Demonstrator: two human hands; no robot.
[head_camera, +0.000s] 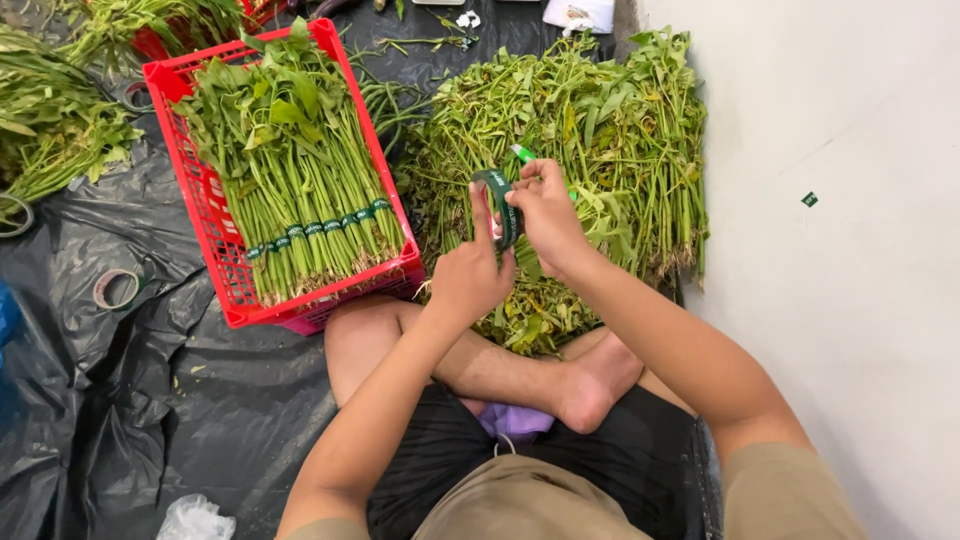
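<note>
Black plastic sheeting (150, 400) covers the floor, and at nine o'clock a spare tape ring (117, 288) lies on it, well apart from the work. At about eleven o'clock a red crate (200, 200) holds bundles of green stalks (300, 170), each already banded near the cut ends. In the middle, the left hand (470, 275) is closed around a roll of green tape (497, 205), raised above the person's crossed legs. The right hand (545, 215) pinches the roll's upper edge, seemingly at the tape's free end; a small green-handled tool (523, 153) pokes out just behind it, and who grips it I cannot tell. At one o'clock lies a loose heap of greens (590, 130) against the white wall (830, 250).

As I judge it, the thin tape could tear short or fold back and stick to itself if pulled at an angle. The roll could also slip from the left hand into the heap, picking up leaf scraps on its sticky face.
</note>
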